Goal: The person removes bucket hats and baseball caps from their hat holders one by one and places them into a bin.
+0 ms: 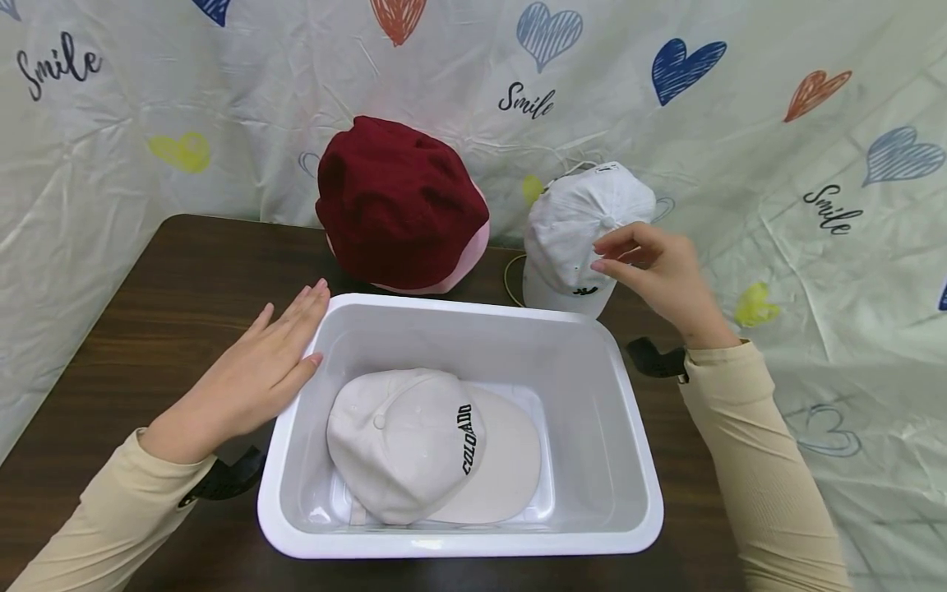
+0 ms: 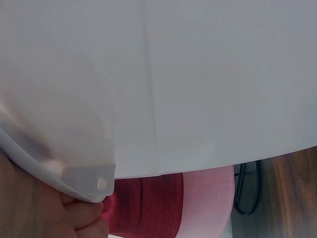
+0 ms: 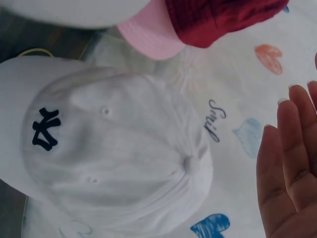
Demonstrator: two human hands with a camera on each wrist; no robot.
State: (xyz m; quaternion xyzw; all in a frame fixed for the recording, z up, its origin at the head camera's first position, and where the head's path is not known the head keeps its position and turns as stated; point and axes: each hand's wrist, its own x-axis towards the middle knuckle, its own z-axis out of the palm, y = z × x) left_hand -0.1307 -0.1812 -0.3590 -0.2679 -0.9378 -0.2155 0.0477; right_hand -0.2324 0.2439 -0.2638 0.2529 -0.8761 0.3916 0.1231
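Observation:
A white plastic basin (image 1: 642, 485) holds a cream baseball cap (image 1: 399, 436) lettered COLORADO, its brim to the right. My left hand (image 1: 251, 378) lies along the basin's left rim near the far corner, fingers straight and thumb tip at the rim. Behind the basin on the right stands a white baseball cap (image 1: 573, 222) with a dark emblem, brim down. My right hand (image 1: 658, 267) hovers in front of that cap, thumb and forefinger apart. In the right wrist view, its fingers (image 3: 292, 153) extend beside the white cap (image 3: 124, 148) and hold nothing.
A dark red cap (image 1: 399, 201) with a pink brim stands behind the basin, left of the white cap. Everything rests on a dark wooden table (image 1: 170, 288). A pale curtain (image 1: 251, 82) printed with hearts hangs behind the table. A thin yellowish loop (image 1: 509, 279) lies beside the white cap.

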